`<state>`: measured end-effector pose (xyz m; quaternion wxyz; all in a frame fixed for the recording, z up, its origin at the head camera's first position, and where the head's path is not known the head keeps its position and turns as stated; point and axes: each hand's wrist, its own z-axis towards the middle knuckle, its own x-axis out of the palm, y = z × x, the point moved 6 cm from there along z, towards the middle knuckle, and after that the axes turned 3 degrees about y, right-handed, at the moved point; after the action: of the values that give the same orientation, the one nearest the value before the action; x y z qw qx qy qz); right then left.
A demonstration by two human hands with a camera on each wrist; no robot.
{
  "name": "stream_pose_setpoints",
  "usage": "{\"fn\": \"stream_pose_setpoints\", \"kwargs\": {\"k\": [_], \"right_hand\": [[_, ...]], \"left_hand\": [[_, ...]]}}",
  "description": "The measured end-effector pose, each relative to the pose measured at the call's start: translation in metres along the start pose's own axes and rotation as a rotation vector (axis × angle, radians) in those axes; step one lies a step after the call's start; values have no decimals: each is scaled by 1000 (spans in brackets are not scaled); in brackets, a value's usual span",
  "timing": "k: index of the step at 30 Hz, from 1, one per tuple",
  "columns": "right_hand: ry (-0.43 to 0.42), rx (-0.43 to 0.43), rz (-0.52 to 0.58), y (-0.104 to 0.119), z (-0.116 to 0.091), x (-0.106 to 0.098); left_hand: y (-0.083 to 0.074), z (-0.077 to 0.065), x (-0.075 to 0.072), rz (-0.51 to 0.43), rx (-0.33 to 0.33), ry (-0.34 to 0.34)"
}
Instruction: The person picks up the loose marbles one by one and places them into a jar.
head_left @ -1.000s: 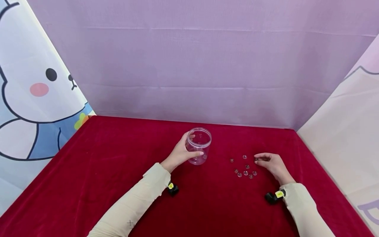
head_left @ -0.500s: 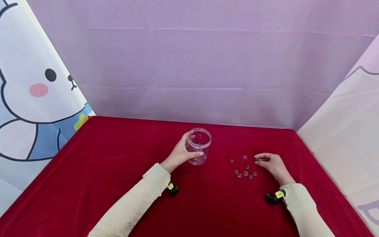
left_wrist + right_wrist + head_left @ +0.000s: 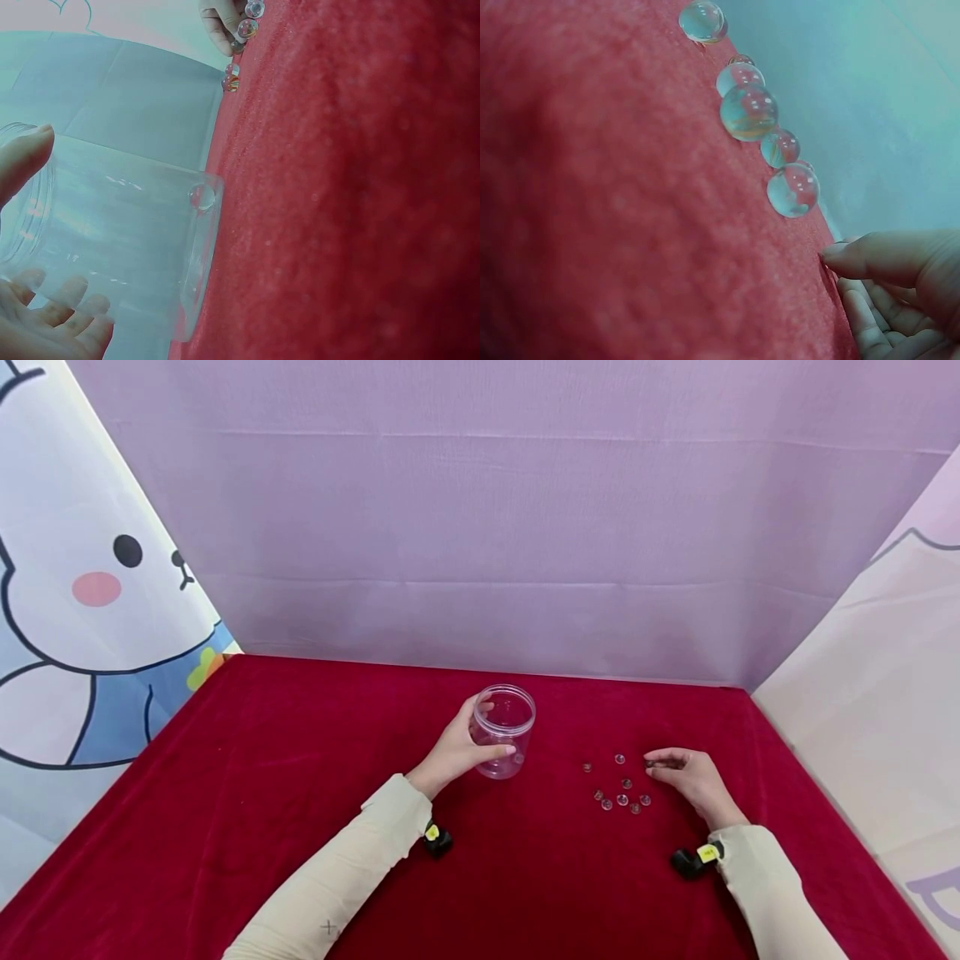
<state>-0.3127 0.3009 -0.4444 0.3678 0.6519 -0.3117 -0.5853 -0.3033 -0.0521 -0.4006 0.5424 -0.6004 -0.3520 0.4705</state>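
My left hand (image 3: 459, 745) grips a clear plastic jar (image 3: 504, 727) around its side. The jar stands upright and lidless on the red cloth, thumb on the near side, other fingers behind. In the left wrist view a glass marble (image 3: 201, 196) lies inside at the jar's base. To the right, my right hand (image 3: 692, 777) pinches a marble (image 3: 649, 764) between thumb and fingertips, low at the cloth. In the right wrist view the thumb and fingers (image 3: 855, 259) hide that marble. Several clear marbles (image 3: 622, 799) with coloured swirls lie loose just left of the right hand.
Red cloth (image 3: 525, 877) covers the table. A lilac curtain (image 3: 495, 543) rises behind its back edge. Printed cloth panels stand at the left (image 3: 90, 635) and right (image 3: 877, 693). Each wrist bears a small black camera, such as the right camera (image 3: 688, 862).
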Motion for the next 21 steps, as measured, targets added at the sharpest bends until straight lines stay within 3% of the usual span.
{"fn": "stream_pose_setpoints", "kwargs": {"k": [6, 21], "right_hand": [[0, 10, 14, 0, 0, -1], [-2, 62, 6, -3, 0, -1]], "left_hand": [[-11, -7, 1, 13, 8, -7], [-11, -7, 1, 6, -6, 2]]}}
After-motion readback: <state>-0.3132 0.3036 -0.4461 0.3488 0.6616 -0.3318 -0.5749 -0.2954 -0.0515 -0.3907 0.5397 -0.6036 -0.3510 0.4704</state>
